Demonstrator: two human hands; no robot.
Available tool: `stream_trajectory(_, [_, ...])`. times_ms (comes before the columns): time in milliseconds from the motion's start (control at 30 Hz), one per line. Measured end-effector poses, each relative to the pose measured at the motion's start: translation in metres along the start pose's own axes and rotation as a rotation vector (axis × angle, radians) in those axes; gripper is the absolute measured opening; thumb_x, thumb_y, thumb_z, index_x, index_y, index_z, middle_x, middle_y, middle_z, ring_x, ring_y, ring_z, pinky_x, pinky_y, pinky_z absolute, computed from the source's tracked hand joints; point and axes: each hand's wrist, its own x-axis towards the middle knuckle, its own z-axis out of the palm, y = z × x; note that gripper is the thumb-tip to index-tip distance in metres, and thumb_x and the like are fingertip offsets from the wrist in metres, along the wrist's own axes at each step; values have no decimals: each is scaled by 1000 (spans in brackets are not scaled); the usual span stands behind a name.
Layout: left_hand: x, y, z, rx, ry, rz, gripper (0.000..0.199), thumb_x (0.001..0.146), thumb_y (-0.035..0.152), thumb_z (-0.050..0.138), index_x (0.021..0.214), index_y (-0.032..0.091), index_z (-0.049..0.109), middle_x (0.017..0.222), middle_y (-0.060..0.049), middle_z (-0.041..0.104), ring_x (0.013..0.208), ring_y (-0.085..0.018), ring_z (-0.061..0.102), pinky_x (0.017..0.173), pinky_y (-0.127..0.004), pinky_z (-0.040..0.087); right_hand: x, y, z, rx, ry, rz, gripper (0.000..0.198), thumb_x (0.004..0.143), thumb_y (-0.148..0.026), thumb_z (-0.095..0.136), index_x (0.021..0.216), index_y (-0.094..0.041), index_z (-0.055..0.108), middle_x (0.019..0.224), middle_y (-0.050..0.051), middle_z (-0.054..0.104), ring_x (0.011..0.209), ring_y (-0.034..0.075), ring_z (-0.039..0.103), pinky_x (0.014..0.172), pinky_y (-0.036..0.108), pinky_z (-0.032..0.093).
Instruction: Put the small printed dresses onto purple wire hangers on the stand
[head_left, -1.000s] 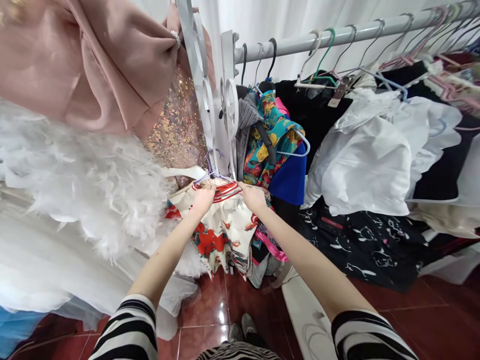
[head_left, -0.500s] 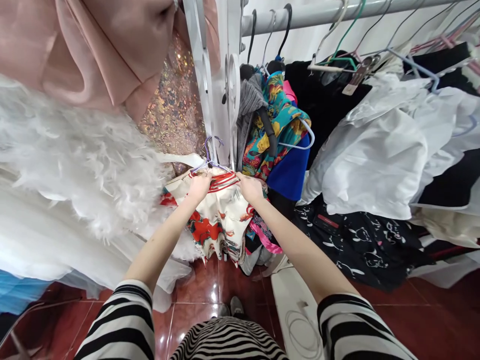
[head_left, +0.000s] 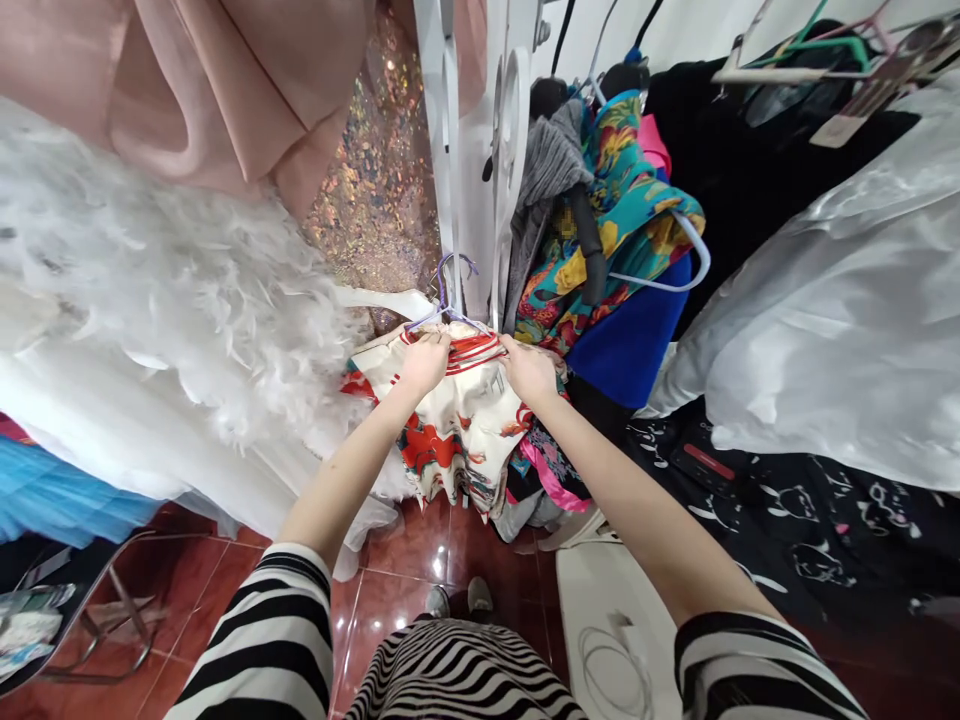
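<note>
Head view: cream garment, soft cloth, bold red print, red-striped band along top, wavy hem, on thin purple hanger. Fluffy white feather dress left; gritty-looking sequined fabric far left. Left hand pinches the band, right hand pinches its right end; garment hangs between and below them. Feathers crowd left edge, teal floral cloth far right; glossy red floor shows nearer, past the hem.
</note>
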Motion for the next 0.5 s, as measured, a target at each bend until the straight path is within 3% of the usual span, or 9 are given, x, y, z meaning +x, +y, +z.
stream_trajectory(500, [0, -1, -1, -45, -19, -25, 35, 98, 10, 41, 122, 12, 66, 114, -17, 72, 116, -25, 67, 97, -33, 53, -3, -8, 2, 13, 16, 59, 44, 103, -22, 37, 145, -23, 51, 126, 16, 72, 114, 27, 70, 88, 32, 51])
